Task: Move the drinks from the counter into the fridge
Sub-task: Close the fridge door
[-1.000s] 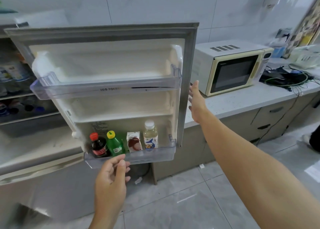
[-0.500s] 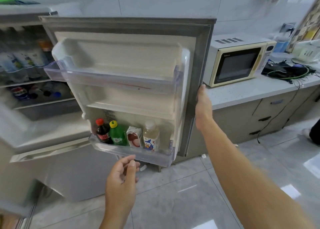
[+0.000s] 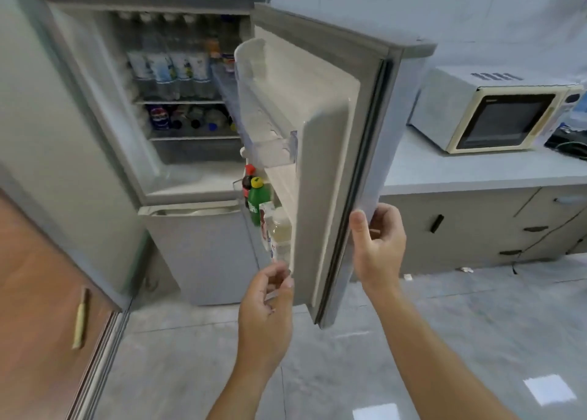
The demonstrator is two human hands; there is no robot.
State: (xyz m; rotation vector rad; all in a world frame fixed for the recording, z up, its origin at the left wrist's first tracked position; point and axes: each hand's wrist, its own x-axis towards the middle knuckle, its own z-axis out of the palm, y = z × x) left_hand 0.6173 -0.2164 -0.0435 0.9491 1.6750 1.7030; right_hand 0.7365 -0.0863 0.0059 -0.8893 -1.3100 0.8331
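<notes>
Swung partway toward closing since half a second ago, the fridge door (image 3: 333, 152) now shows nearly edge-on, where before its inner shelves faced the camera. The right hand (image 3: 378, 244) grips the door's outer edge near the bottom, thumb on the near face and fingers curled round behind. The left hand (image 3: 266, 305) has risen from below the door; it hangs just under the lowest door shelf with fingers loosely curled and holding nothing, though whether the fingertips touch the shelf cannot be told.

Four drinks stand in that lowest door shelf: a dark bottle with a red cap (image 3: 248, 178), a green bottle with a yellow cap (image 3: 256, 202), a small carton (image 3: 265, 222) and a clear bottle of pale liquid (image 3: 281, 235). Farther in, the fridge (image 3: 104, 108) holds a row of water bottles (image 3: 168, 66) on its upper shelf and cans and bottles lying on the shelf below.

To the right, the counter (image 3: 470, 171) carries a cream microwave (image 3: 495, 114) and some dark cables at the frame's edge; no drinks show on the part in view. Judging from this, the moving looks finished and only shutting the door remains.

Motion blur softens everything. The carton and clear bottle overlap and are half hidden by the door's rim, labels cannot be read, and the counter's far right is cut off, so a drink left there could be missed.
</notes>
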